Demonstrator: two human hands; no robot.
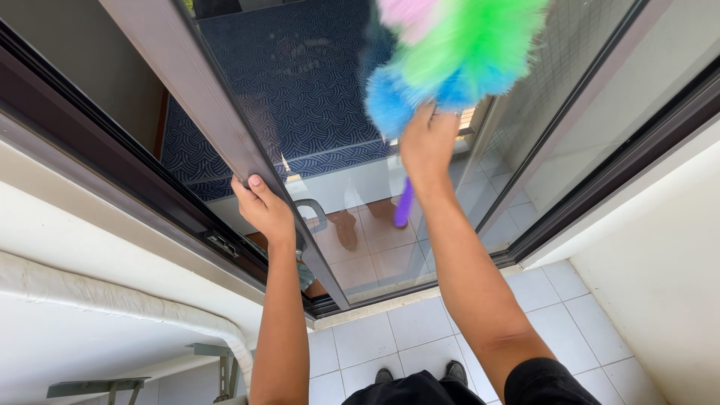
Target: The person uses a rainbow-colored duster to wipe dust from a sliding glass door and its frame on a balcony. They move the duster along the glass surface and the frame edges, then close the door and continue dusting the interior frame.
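Note:
My right hand [427, 142] is raised against the glass of a sliding door [352, 112] and grips a fluffy duster [450, 52] with blue, green and pink fibres, blurred at the top. Its purple handle end [403, 206] shows below my wrist. My left hand [262, 206] holds the edge of the grey door frame [202, 97], fingers wrapped around it. The glass reflects my legs and the tiled floor.
A dark door track and outer frame [112, 180] run along the left. A white insulated pipe [112, 300] and metal brackets [97, 386] sit at lower left. White floor tiles [390, 330] lie below, my shoes [420, 373] on them. A white wall [660, 262] stands at right.

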